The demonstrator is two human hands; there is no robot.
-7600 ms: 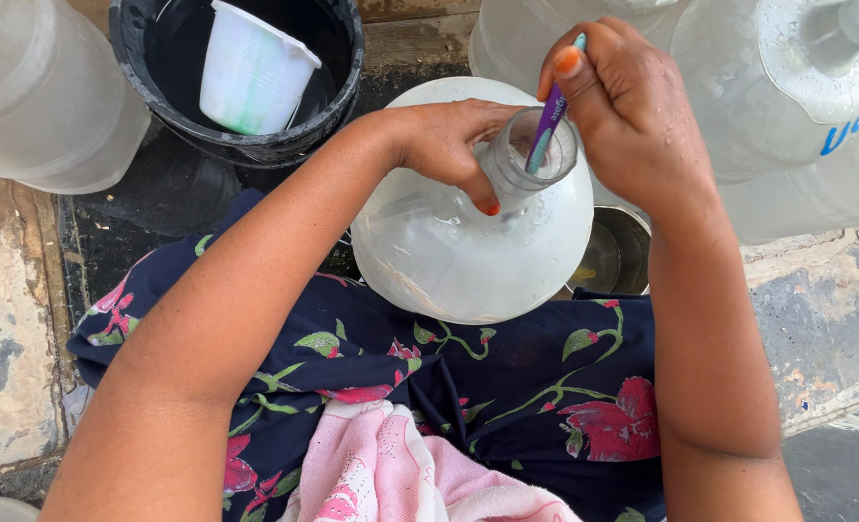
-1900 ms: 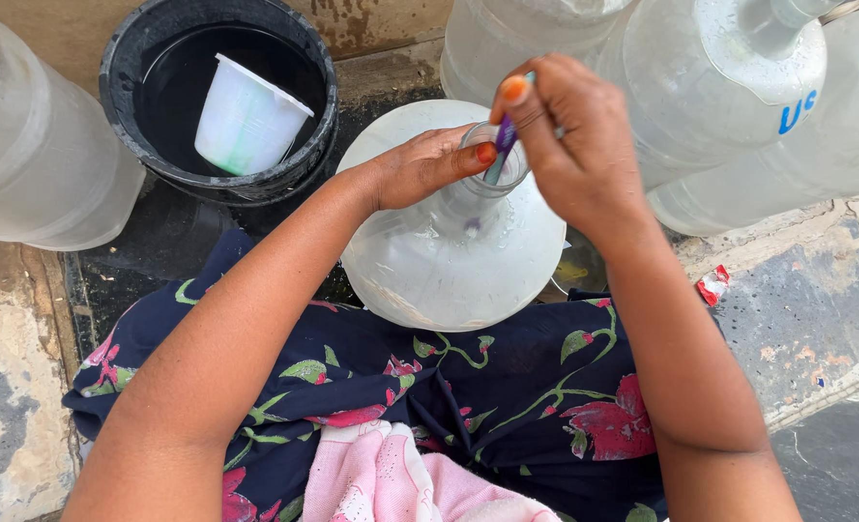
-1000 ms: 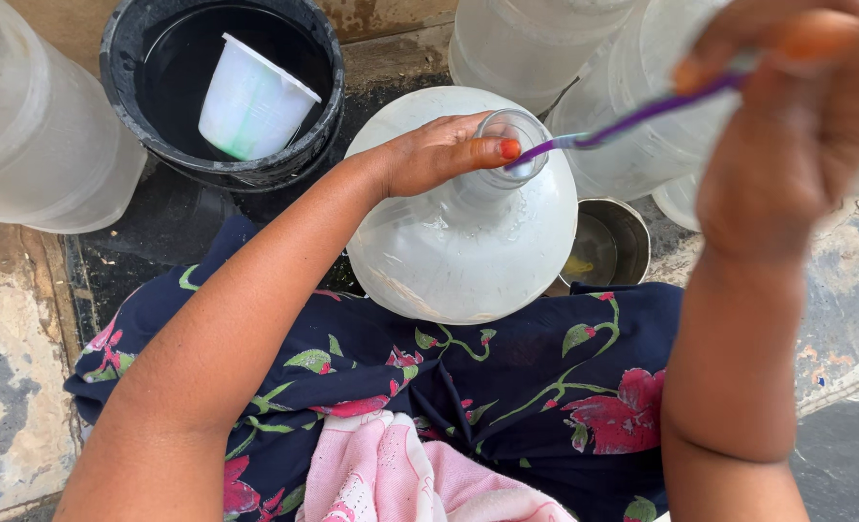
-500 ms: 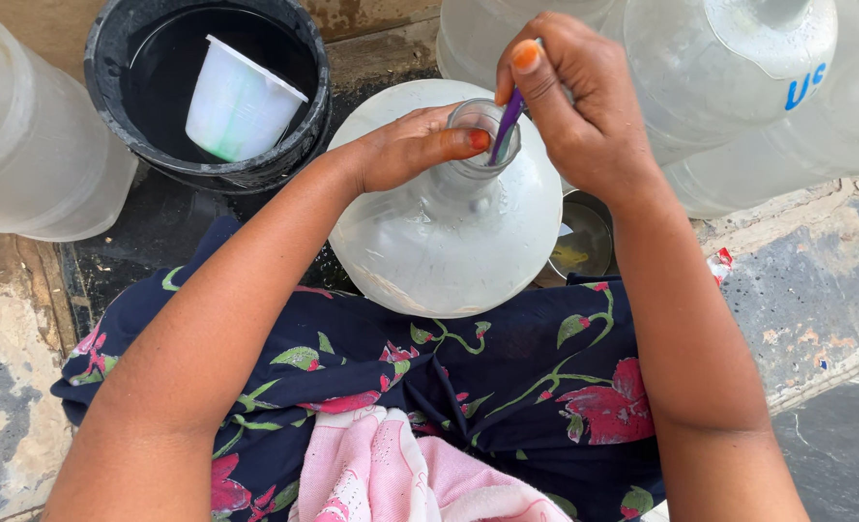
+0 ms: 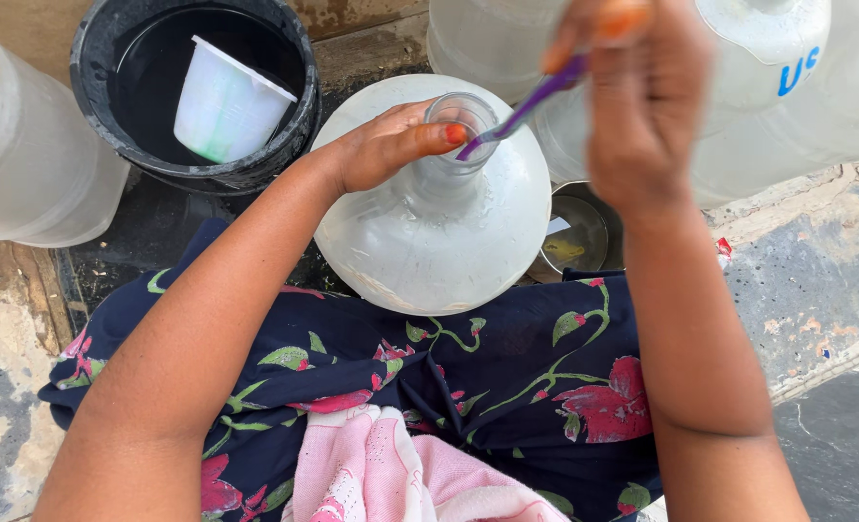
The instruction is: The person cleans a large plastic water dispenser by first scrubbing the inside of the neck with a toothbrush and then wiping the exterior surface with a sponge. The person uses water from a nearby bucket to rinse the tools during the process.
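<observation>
A large clear water jug (image 5: 429, 232) stands upright between my knees, seen from above. My left hand (image 5: 391, 145) grips its narrow neck (image 5: 460, 121), thumb across the rim. My right hand (image 5: 642, 97) is raised close to the camera and blurred. It holds a thin purple stick-like tool (image 5: 521, 106) whose lower end dips into the jug's mouth. What is on the tool's tip is hidden inside the neck.
A black bucket (image 5: 101, 58) with dark water and a floating white plastic cup (image 5: 226, 101) sits at the upper left. More large clear jugs (image 5: 787, 97) lie at the upper right and far left. A small metal bowl (image 5: 574, 237) sits beside the jug. Floral skirt and pink cloth (image 5: 400, 474) cover my lap.
My right hand has lifted toward the camera, drawing the purple tool partly up out of the jug's neck. My left hand stays on the neck.
</observation>
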